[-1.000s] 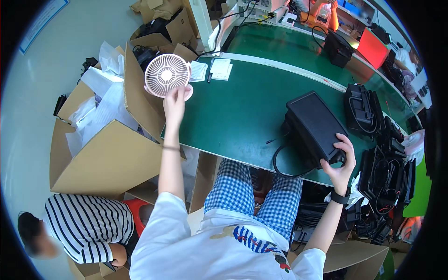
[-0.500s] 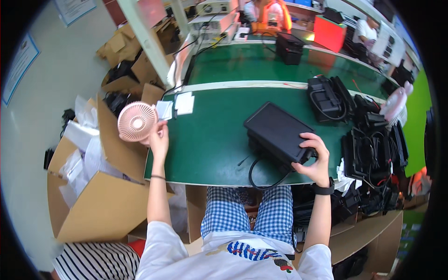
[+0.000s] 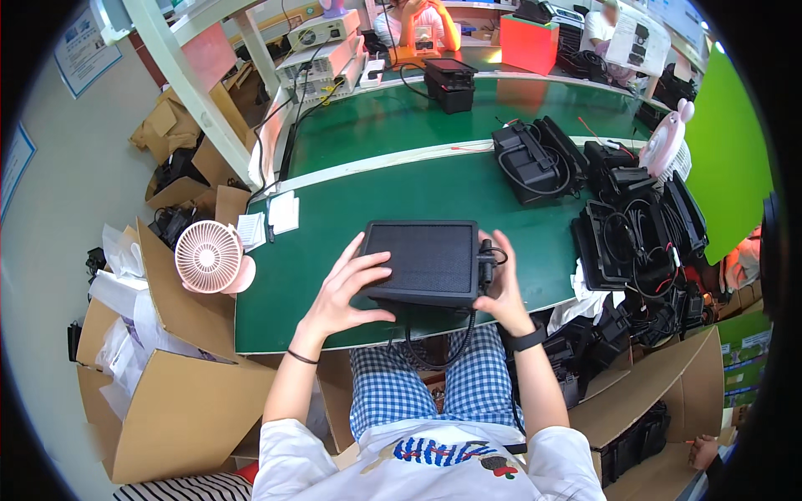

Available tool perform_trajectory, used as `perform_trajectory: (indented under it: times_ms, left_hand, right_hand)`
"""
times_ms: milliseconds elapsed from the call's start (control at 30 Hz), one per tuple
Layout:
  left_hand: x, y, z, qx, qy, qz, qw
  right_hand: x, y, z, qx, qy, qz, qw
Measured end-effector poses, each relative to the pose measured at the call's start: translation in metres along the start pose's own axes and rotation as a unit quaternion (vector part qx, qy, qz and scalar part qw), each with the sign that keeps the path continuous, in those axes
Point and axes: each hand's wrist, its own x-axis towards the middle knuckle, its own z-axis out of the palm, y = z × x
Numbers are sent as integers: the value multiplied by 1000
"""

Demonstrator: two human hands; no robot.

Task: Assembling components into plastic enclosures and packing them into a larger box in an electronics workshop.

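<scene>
A black rectangular box with a flat, textured top is held level between my two hands at the table's near edge. My left hand grips its left side, fingers over the top and thumb by the lower front corner. On the opposite side my right hand closes around the end where a black plug or connector sticks out. A black cable loops down from the box in front of my lap. The box's underside is hidden.
On the green table stand a pink fan at left and black cases at right, with more cases and cables beside a second fan. Cardboard boxes flank me. A co-worker sits across.
My left hand has left the pink fan and taken hold of the box's left side. The box has turned square to me and come nearer. My view has shifted right.
</scene>
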Motion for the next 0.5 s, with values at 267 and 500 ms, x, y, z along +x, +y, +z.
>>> perform_trajectory:
  times_ms: [267, 500]
  left_hand:
    - [-6, -6, -11, 254, 33, 179, 950]
    - [21, -9, -15, 145, 223, 70, 962]
  right_hand:
    - [-23, 16, -15, -65, -99, 94, 989]
    - [-16, -1, 0, -195, -130, 96, 967]
